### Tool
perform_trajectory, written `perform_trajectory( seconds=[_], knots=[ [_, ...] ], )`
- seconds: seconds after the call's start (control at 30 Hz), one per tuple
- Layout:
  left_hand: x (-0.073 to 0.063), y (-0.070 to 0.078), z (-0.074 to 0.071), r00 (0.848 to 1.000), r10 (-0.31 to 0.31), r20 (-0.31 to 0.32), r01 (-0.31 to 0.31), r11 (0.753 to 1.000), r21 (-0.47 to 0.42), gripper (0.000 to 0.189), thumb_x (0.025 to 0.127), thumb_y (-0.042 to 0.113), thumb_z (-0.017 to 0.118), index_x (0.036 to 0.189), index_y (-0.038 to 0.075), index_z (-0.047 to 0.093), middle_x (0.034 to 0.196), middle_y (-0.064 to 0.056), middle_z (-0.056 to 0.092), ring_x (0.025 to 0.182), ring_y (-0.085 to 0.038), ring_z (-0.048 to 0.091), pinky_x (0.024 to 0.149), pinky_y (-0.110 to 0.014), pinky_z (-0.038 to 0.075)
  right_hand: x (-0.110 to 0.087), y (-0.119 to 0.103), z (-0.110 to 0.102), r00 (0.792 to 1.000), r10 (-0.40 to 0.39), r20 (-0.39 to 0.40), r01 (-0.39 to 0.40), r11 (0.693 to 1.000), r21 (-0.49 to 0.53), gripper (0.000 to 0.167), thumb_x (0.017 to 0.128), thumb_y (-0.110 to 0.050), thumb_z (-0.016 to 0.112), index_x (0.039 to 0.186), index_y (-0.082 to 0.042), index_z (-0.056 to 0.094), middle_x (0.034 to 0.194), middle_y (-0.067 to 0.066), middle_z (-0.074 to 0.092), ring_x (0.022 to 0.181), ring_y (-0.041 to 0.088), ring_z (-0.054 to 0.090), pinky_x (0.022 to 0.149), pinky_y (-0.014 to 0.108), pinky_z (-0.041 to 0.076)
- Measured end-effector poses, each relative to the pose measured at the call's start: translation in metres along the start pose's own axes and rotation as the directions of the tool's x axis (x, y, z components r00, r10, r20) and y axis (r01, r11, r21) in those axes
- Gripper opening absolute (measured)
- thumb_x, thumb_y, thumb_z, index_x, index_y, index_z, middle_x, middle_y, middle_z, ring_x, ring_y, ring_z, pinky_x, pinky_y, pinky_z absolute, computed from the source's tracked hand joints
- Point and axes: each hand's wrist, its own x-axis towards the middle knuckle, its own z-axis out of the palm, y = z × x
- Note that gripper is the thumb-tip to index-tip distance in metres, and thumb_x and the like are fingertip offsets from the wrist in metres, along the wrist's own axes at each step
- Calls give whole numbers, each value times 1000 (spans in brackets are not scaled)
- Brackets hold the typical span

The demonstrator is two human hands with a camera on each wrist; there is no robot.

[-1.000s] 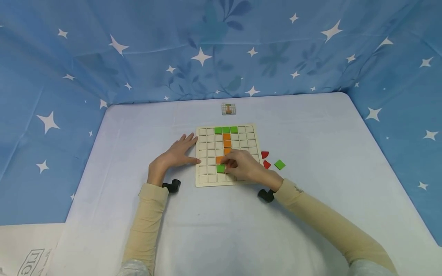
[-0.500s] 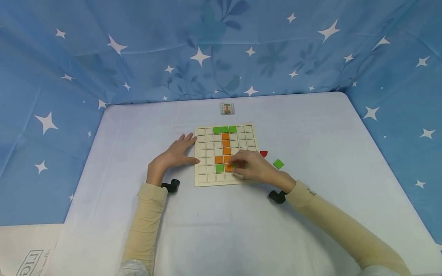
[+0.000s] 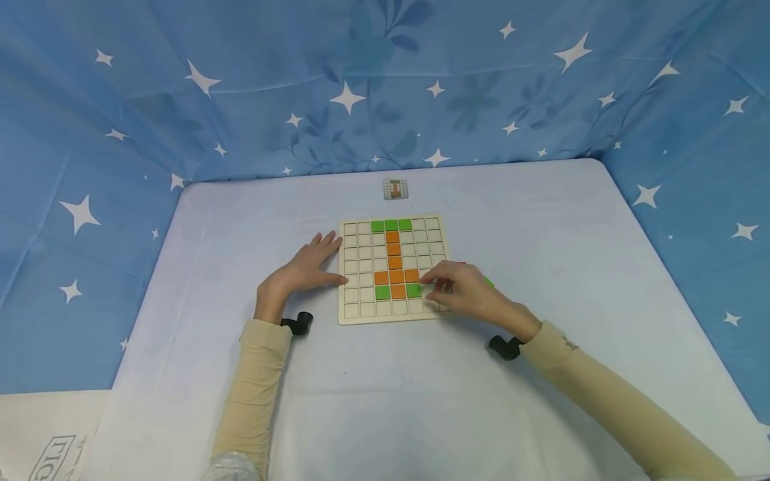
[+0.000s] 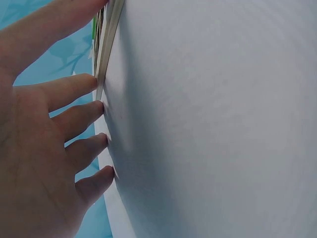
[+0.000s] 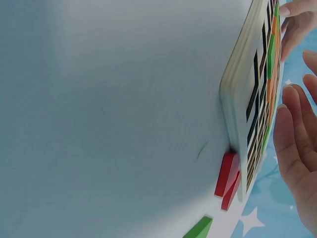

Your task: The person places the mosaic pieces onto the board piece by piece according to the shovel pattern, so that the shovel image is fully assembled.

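Note:
A pale grid board (image 3: 353, 298) lies flat on the white table. Green square tiles (image 3: 391, 225) fill part of its top row, and an orange column (image 3: 394, 262) runs down below them. Lower down, orange tiles form a short row, and another green tile (image 3: 413, 290) sits at the right of the row beneath. My left hand (image 3: 303, 270) is spread at the board's left edge, thumb and fingertips touching it. Over the board's lower right, my right hand (image 3: 462, 288) hovers with relaxed fingers; the right wrist view shows nothing between its fingers (image 5: 292, 136).
Two red pieces (image 5: 228, 174) lie against the board's right side, with a loose green piece (image 5: 199, 228) nearby; my right hand mostly hides them in the head view. A small pattern card (image 3: 395, 189) lies behind the board. A blue starry curtain (image 3: 271, 87) surrounds the table.
My right hand has moved right across the board, uncovering orange tiles and the lower right green tile. It now covers much of the loose pieces. My left hand has stayed in place.

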Motion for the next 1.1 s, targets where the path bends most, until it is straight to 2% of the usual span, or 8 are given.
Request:
perform_trajectory(
  seconds=[0.17,0.43,0.7,0.87,1.1],
  knots=[
    [0,1,1,1000,1,1,-1,1000,-5,96,95,38,73,166,7,16,174,-15,4,160,-36,-6,130,-56,0,-10,5,-5,999,45,-14,-45,999,7,24,87,-5,80,111,-4,76,98,7,73,76,11,60,65,24,52],
    [0,2,1,1000,-3,0,3,1000,-6,96,94,37,74,166,7,16,174,-15,4,160,-36,-6,130,-56,1,-25,14,-11,994,85,-65,-88,996,-36,26,86,-2,80,112,-3,76,92,2,70,79,13,61,72,31,57],
    [-1,1,0,1000,-1,-2,1,1000,-18,97,94,37,73,166,7,16,174,-14,3,160,-36,-6,130,-56,0,-40,23,-20,981,129,-144,-137,990,-47,25,85,1,80,110,-3,77,102,8,74,81,16,65,71,27,57],
    [-1,1,0,1000,1,-4,-1,1000,-21,96,94,37,73,166,7,16,174,-15,3,160,-36,-6,130,-56,0,-49,29,-26,966,188,-176,-203,976,-75,22,88,0,78,109,-3,76,102,8,74,81,19,68,68,27,57],
    [-2,2,-1,1000,10,-4,-10,1000,-18,96,95,36,73,165,6,16,173,-17,4,160,-38,-6,130,-56,0,-56,35,-32,933,304,-193,-323,944,-71,25,88,0,76,113,4,72,100,16,72,81,25,68,62,24,54]
  ],
)
